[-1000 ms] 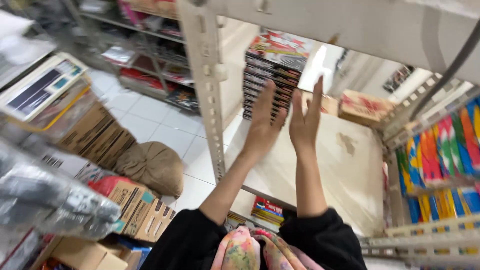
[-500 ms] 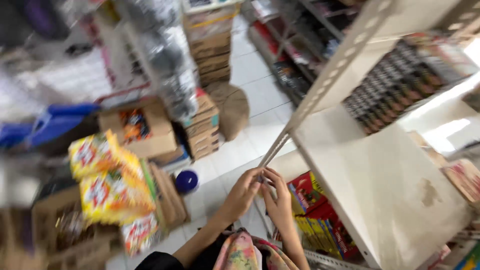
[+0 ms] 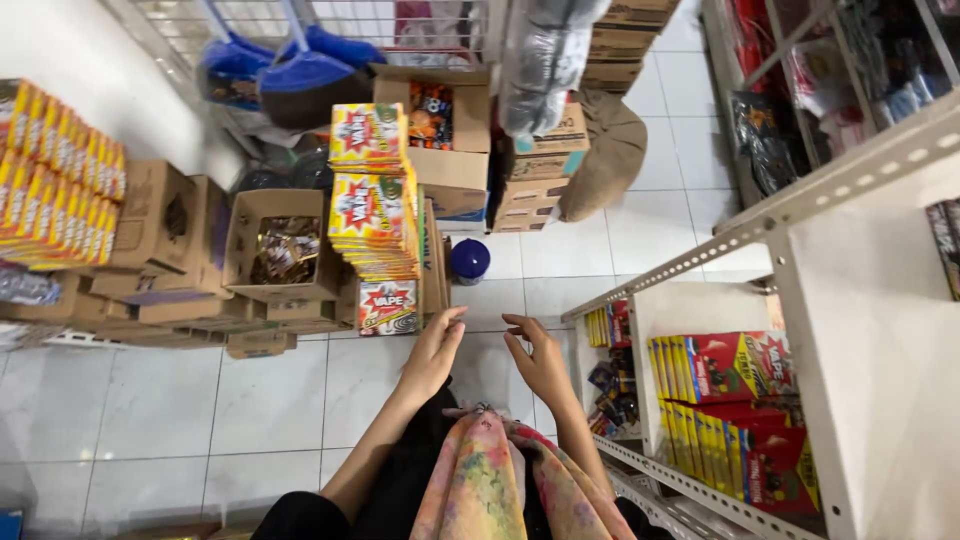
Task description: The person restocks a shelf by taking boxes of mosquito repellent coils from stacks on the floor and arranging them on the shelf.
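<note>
My left hand [image 3: 433,352] and my right hand [image 3: 540,360] hang empty over the white tiled floor [image 3: 270,400], fingers apart and slightly curled. Just ahead of the left hand rises a stack of yellow and red flat boxes [image 3: 372,205], with one red box at its foot. On my right, a white metal shelf rack [image 3: 850,290] carries rows of the same red and yellow boxes [image 3: 725,365] on a lower shelf. A patterned scarf [image 3: 490,480] hangs at my chest.
Open cardboard cartons [image 3: 275,250] stand left of the stack, and more yellow boxes [image 3: 55,190] line the far left. A blue lid [image 3: 469,259], a brown sack [image 3: 610,150], stacked cartons [image 3: 535,170] and blue dustpans [image 3: 300,70] lie beyond.
My view has swung down from the upper shelf to the floor. Both hands have dropped from the shelf's stacked boxes and now hover low, empty.
</note>
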